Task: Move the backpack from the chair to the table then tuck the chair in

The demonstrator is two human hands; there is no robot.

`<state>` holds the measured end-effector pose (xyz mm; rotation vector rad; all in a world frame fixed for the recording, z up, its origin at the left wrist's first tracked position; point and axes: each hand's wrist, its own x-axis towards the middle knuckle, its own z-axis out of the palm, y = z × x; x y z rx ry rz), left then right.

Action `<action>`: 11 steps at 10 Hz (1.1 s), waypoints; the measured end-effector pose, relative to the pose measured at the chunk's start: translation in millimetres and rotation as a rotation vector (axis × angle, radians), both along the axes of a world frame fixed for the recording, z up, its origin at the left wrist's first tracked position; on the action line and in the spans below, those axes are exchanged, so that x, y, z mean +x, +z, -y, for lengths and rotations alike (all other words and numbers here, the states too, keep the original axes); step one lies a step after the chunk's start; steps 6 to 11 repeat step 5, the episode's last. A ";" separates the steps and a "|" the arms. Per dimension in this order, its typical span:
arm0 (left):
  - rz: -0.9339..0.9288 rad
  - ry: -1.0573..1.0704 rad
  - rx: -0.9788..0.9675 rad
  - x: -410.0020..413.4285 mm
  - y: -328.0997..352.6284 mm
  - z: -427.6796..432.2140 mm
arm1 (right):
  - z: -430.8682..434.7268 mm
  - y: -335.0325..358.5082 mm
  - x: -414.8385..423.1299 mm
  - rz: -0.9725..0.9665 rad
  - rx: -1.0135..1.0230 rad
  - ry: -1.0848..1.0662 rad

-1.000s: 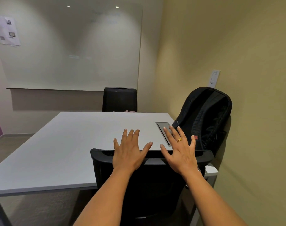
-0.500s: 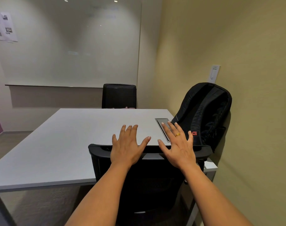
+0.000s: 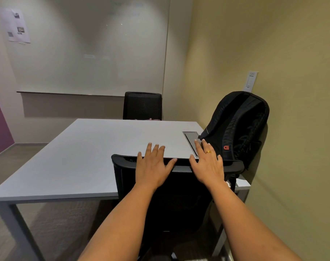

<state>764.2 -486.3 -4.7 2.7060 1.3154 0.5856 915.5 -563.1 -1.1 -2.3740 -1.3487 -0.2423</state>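
The black backpack (image 3: 237, 127) stands upright on the white table (image 3: 88, 157) at its right side, leaning against the yellow wall. A black mesh office chair (image 3: 171, 196) is pushed up to the table's near edge, its backrest top overlapping the tabletop. My left hand (image 3: 153, 164) lies flat on the top of the backrest, fingers spread. My right hand (image 3: 207, 162) rests the same way beside it, a gold ring on one finger. Neither hand grips anything. The chair's seat is hidden under the table.
A second black chair (image 3: 142, 105) stands at the table's far side. A grey cable hatch (image 3: 190, 137) is set in the tabletop next to the backpack. A whiteboard (image 3: 88, 46) covers the far wall. A white wall switch (image 3: 251, 81) sits above the backpack.
The chair and my hands have moved slightly forward toward the table. The backpack has stayed in place.
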 end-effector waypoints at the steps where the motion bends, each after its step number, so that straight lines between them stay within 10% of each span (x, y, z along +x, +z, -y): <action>1: -0.044 0.024 -0.027 -7.6 -0.5 9.9 | 6.6 1.3 -9.2 -0.039 -0.087 -0.008; 4: -0.301 -0.086 -0.227 -41.3 37.5 27.2 | 39.4 31.2 -39.3 -0.113 -0.378 0.008; 11: -0.280 -0.087 -0.152 -49.6 58.6 36.6 | 54.0 50.1 -47.6 -0.023 -0.311 0.025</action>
